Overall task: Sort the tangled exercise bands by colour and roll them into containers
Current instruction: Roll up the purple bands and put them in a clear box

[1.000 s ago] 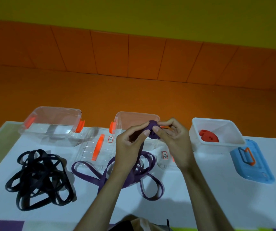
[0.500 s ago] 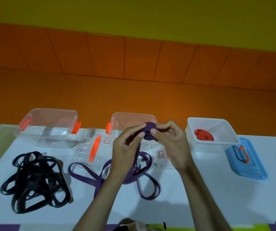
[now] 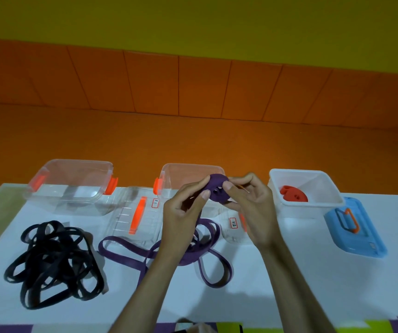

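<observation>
Both hands were up over the table (image 3: 289, 272): left hand (image 3: 183, 210) and right hand (image 3: 250, 207) each kept a tight fingertip grip on the purple roll (image 3: 217, 191). Its unrolled tail (image 3: 194, 257) dropped down toward the person, looping across the table, and the clear middle container (image 3: 190, 171) sat just behind the roll.

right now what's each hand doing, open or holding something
Left hand: closed, pinching the rolled end of the purple exercise band.
Right hand: closed, pinching the same roll from the other side.
</observation>
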Action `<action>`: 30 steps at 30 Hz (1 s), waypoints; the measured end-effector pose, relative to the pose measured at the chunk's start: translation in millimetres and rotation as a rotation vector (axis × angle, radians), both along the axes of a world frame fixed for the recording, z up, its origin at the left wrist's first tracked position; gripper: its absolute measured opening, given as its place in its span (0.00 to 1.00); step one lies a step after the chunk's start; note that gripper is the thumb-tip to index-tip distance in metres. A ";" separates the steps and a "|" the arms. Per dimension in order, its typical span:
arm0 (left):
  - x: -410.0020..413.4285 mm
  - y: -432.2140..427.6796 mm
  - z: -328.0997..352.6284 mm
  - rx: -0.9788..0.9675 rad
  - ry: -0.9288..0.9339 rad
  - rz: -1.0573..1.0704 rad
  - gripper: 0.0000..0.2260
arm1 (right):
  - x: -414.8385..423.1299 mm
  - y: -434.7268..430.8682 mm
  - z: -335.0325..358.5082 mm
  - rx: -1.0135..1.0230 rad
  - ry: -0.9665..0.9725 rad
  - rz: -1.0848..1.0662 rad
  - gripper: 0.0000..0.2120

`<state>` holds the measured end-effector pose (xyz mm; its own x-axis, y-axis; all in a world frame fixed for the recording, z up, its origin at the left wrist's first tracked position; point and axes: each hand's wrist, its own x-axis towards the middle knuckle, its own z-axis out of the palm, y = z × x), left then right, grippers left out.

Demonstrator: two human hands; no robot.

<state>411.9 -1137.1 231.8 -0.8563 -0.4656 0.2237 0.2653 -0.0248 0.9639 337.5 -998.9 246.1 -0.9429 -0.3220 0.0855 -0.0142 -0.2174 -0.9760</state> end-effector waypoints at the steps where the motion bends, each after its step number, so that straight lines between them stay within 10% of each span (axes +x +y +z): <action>1: 0.5 0.2 0.1 -0.013 0.000 -0.006 0.13 | -0.7 2.3 1.6 0.042 0.013 -0.001 0.11; 30: -17.4 -12.0 -16.4 0.005 -0.045 0.136 0.08 | -18.8 -19.5 -7.5 0.085 0.054 0.070 0.13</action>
